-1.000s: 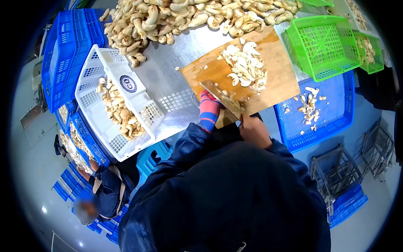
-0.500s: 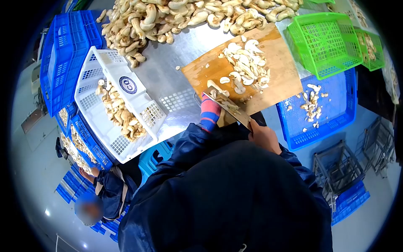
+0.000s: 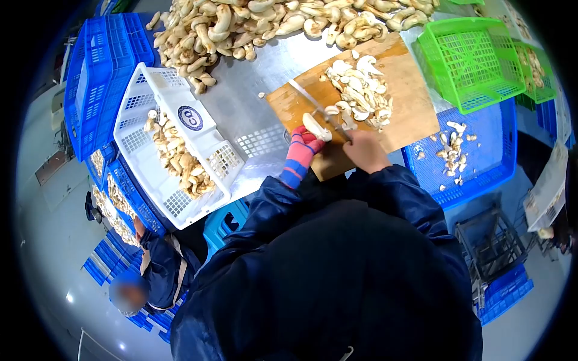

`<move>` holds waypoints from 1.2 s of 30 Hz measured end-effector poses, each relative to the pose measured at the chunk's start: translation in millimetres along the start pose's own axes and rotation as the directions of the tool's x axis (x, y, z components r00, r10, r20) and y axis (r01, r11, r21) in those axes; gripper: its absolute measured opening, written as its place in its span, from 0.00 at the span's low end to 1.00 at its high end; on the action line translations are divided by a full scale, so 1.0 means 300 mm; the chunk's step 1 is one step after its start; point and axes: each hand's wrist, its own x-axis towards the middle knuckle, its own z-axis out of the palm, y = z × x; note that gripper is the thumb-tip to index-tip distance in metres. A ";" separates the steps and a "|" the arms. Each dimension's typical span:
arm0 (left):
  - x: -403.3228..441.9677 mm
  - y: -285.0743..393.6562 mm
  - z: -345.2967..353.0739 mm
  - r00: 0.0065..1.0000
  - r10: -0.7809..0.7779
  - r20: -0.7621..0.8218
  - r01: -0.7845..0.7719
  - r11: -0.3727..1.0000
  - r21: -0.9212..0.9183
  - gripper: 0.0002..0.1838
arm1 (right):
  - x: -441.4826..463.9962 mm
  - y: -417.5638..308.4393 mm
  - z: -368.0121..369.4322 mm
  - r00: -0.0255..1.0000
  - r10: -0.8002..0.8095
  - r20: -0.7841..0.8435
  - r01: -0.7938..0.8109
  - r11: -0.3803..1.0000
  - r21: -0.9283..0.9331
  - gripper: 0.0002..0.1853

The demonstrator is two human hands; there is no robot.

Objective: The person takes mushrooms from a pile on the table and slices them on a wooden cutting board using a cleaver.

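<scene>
My left hand [image 3: 303,148], in a striped glove [image 3: 294,171], pinched a pale mushroom [image 3: 316,128] by the wooden board's [image 3: 415,117] left edge. My right hand [image 3: 366,150] gripped a knife [image 3: 306,94]; whether it touched the mushroom was unclear. Slices [image 3: 361,96] lay farther right. Apparently mid-slicing, another cut called for tucked fingertips.

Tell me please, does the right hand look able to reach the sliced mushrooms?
Probably yes: the sliced mushrooms lie uncovered on the board near the right hand, though that hand holds a knife.
</scene>
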 end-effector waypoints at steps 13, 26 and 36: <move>0.115 0.241 0.074 0.984 -0.181 0.003 0.181 0.983 -0.025 0.33 | -0.051 0.053 -0.026 0.967 0.163 -0.195 -0.166 0.986 0.003 0.12; -0.222 0.454 -0.315 0.757 0.487 -0.435 -0.511 0.027 -0.859 0.35 | -0.054 0.072 -0.004 0.975 0.136 -0.178 -0.144 0.989 -0.033 0.13; 0.494 0.526 -0.520 0.325 0.552 -0.768 0.072 0.795 0.602 0.38 | -0.052 0.070 -0.003 0.976 0.121 -0.180 -0.137 0.987 -0.079 0.13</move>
